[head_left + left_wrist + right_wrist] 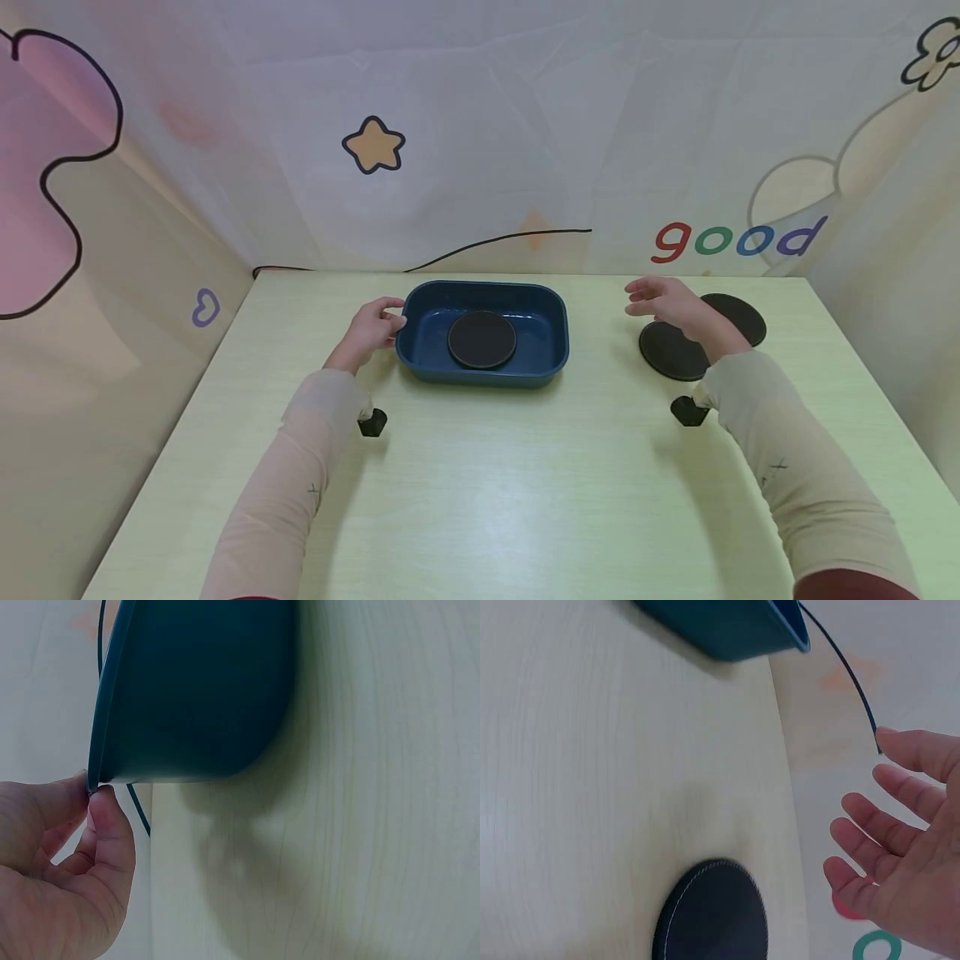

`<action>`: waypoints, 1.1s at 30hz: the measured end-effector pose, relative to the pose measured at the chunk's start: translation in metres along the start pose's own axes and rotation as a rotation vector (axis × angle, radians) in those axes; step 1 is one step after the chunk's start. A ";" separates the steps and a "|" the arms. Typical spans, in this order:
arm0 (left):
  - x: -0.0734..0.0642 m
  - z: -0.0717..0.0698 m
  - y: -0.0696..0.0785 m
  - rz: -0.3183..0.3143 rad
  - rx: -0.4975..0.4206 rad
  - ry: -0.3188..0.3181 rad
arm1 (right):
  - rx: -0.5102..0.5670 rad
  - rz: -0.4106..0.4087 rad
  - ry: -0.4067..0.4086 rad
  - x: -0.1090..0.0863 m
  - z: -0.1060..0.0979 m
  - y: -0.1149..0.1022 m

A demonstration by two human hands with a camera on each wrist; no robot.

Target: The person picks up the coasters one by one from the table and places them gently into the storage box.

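Pinched a blue dish (487, 377) by its left rim with the left hand (371, 327), holding the right hand (669, 302) loosely open near two black coasters (670, 353).
Had the dish near the far edge of the bench (510, 467), between both hands, another coaster (482, 340) flat inside. Probably called for a light, level pinch and matching support opposite, so as not to tip the dish.

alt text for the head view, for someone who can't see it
A left hand pinches the rim of a blue tray with a black disc inside. The right hand hovers empty near two more discs on a pale table.
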State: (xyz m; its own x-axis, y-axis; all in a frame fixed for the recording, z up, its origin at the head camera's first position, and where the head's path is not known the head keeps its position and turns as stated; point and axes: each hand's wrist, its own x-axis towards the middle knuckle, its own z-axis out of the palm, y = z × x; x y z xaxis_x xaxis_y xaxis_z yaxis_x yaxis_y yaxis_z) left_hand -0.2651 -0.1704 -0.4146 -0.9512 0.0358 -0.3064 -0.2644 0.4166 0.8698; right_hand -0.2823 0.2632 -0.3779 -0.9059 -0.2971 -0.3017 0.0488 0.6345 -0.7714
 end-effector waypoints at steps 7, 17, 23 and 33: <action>0.000 0.000 -0.002 0.024 0.000 0.004 | 0.009 0.054 -0.012 -0.006 -0.007 0.020; 0.002 0.001 -0.003 0.001 -0.008 0.004 | 0.009 0.095 -0.044 -0.011 -0.008 0.047; 0.001 0.000 -0.003 0.003 -0.008 0.000 | -0.027 0.098 -0.030 -0.011 -0.008 0.056; 0.000 -0.001 -0.001 0.018 0.006 -0.002 | -0.055 0.137 -0.016 -0.011 -0.011 0.070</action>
State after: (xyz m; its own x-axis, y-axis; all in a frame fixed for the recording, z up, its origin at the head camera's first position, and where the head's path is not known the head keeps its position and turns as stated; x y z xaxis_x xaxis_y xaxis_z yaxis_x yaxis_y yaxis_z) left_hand -0.2649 -0.1718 -0.4154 -0.9553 0.0455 -0.2920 -0.2467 0.4211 0.8728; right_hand -0.2740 0.3187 -0.4222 -0.8857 -0.2159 -0.4110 0.1479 0.7079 -0.6906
